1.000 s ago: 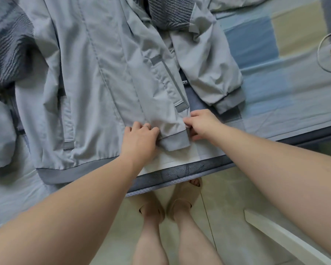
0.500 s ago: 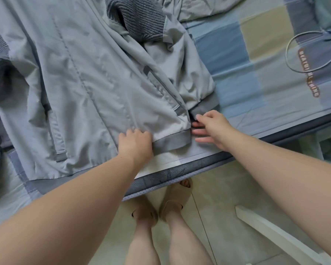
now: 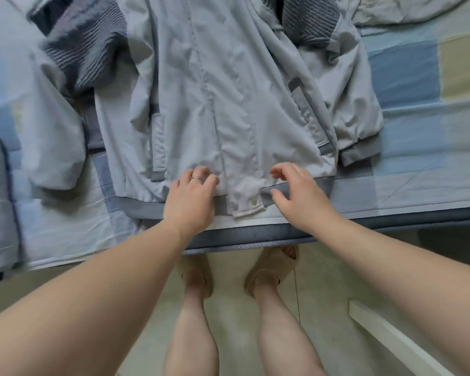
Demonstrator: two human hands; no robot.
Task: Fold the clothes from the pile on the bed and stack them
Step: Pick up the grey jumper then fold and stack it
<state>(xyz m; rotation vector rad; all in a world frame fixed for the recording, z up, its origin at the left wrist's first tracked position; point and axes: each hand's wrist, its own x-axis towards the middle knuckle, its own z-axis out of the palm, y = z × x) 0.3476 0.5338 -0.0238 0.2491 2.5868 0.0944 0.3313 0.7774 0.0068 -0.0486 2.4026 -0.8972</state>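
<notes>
The gray jacket [image 3: 228,104] lies flat on the bed [image 3: 418,164], front up. Its bottom band sits right at the near edge, and its long way runs straight away from the person. The left hand [image 3: 190,198] rests on the band with loose fingers, holding nothing. The right hand [image 3: 299,194] is just above the band, fingers softly bent, holding nothing too. The snap strip [image 3: 246,204] is between them, equally near to both. There looks to be room on the bed on both sides for folding.

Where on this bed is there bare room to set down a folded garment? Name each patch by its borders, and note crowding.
Widest: checked sheet right of the cuff, reaching the bed's near edge. Smaller: sheet between the other sleeve, the hem and the near edge. Crowded: the middle, under the spread jacket, left hand and right hand.
</notes>
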